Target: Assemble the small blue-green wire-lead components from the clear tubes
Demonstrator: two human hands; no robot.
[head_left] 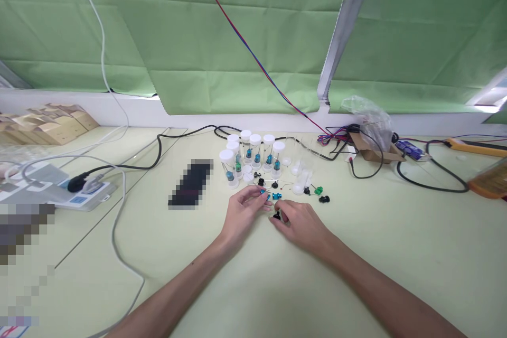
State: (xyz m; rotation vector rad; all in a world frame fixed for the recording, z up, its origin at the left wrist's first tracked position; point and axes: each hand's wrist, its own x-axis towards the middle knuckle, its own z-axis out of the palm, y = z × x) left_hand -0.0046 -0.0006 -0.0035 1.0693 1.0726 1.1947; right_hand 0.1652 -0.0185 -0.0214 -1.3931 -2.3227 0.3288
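Note:
My left hand rests on the pale green table with fingertips pinched on a small blue part. My right hand lies just to its right, fingers closed on a small black part. Another blue part lies between the hands. Behind them stand several clear capped vials with blue and green parts inside. More loose black parts and a green part lie to the right, beside empty vials.
Black cables and a red-blue wire cross the table and green blinds. A power strip sits at left, cardboard boxes behind it. A cardboard box with plastic bag and orange tools lie at right.

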